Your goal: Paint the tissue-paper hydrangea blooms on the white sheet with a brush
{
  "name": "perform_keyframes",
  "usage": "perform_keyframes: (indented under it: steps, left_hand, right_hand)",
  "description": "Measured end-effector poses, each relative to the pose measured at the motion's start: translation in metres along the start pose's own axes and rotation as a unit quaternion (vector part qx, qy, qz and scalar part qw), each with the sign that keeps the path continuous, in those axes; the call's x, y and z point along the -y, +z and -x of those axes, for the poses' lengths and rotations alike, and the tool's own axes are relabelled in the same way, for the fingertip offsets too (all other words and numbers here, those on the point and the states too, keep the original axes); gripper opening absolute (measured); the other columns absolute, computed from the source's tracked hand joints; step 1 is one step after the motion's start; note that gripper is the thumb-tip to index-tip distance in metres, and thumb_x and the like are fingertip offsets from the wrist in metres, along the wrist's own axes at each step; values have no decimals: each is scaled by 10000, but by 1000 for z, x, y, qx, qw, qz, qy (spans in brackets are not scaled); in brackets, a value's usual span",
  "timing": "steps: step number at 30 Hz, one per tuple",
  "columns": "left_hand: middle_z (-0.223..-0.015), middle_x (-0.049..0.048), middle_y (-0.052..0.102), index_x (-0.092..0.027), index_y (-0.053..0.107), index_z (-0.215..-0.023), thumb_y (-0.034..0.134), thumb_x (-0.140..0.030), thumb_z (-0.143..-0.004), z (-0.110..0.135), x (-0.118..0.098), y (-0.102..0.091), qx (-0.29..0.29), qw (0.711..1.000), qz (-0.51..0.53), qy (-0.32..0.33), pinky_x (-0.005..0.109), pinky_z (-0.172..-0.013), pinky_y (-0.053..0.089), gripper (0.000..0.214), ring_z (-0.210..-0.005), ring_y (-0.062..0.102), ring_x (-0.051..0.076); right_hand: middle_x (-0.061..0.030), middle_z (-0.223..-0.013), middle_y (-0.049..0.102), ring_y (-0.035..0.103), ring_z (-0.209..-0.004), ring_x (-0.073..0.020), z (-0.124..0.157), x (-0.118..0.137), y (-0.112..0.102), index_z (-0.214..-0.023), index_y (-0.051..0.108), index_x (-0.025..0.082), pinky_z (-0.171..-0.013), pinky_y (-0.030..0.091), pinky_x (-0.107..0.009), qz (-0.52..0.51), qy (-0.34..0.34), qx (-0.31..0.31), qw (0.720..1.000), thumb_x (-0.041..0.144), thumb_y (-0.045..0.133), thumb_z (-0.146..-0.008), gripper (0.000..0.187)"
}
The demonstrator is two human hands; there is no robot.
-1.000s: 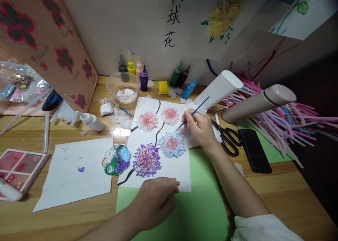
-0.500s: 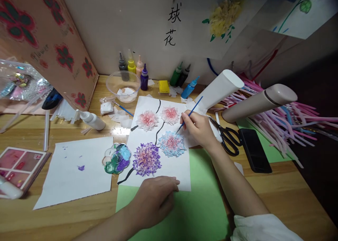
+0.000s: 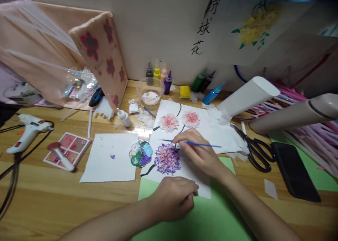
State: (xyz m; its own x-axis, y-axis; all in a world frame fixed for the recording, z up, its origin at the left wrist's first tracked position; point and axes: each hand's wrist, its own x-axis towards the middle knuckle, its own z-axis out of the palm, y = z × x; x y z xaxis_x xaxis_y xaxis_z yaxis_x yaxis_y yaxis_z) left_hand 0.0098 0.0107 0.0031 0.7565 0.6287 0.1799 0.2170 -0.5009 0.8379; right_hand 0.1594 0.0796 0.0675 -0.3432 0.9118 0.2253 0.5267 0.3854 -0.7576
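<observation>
My right hand pinches a thin blue paintbrush, held almost level with its tip to the left, just above the purple-edged paper flower. That flower is fixed on a white sheet with black painted stems. Two pink-and-white paper flowers, one at left and one at right, sit higher up. The blue-edged flower is mostly hidden behind my right hand. My left hand rests at the sheet's lower edge, fingers loosely bent, nothing visible in it. A flower-shaped paint palette with green, blue and purple paint is left of the sheet.
A paint-spotted white paper lies left. Paint bottles, a clear bowl and a blue bottle stand behind. Scissors, a phone and two tilted containers are right. A glue gun lies far left.
My right hand has moved from the blue-edged flower's upper right to over it, and the brush has turned from upright to nearly level. My left hand's fingers bend more. The view has swung left.
</observation>
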Motion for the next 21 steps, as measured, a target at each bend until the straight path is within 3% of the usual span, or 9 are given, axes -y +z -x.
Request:
perform_keyframes:
  steps: [5,10,13,15,19,21]
  left_hand:
    - [-839,31,722,-150,669,-897,435,-132,-782,2,2,2,5,998,-68,3,276,-688,532,261,-736,668,184]
    - [-826,32,722,-151,678,-881,454,-133,-777,2,1,1,18,996,-89,-2,280,-659,525,248,-709,663,190]
    - [-837,29,719,-160,667,-877,463,-126,-773,1,-1,-1,26,997,-75,-15,272,-695,530,231,-735,665,182]
    - [-890,24,720,-164,653,-895,453,-107,-774,1,-1,-2,18,999,-43,-20,255,-764,528,241,-797,670,165]
    - [-1006,20,710,-176,634,-898,422,-83,-780,1,-1,-2,-6,1000,3,-15,241,-860,508,260,-927,663,150]
    - [-1004,19,710,-181,626,-894,410,-80,-783,0,0,-1,-13,1000,13,-14,243,-856,513,263,-933,664,149]
  right_hand:
    - [-12,-968,674,517,-930,-188,1,16,29,-991,579,258,-820,378,-355,28,-41,106,993,245,420,-937,169]
    - [-23,-940,678,521,-904,-181,1,16,38,-984,585,238,-810,387,-345,35,-54,89,994,239,408,-939,183]
    - [-27,-917,680,533,-881,-181,0,16,29,-970,594,228,-791,396,-341,40,-68,71,994,234,415,-933,183]
    - [-31,-898,673,545,-869,-181,-3,13,14,-947,601,220,-777,405,-336,41,-58,24,997,239,414,-931,189]
    - [-31,-783,633,566,-799,-173,-7,-6,-30,-805,601,208,-735,415,-310,63,36,-170,983,276,386,-940,263]
    - [-23,-729,625,571,-747,-168,-8,-19,-46,-723,590,205,-719,408,-300,99,78,-200,972,298,405,-932,294]
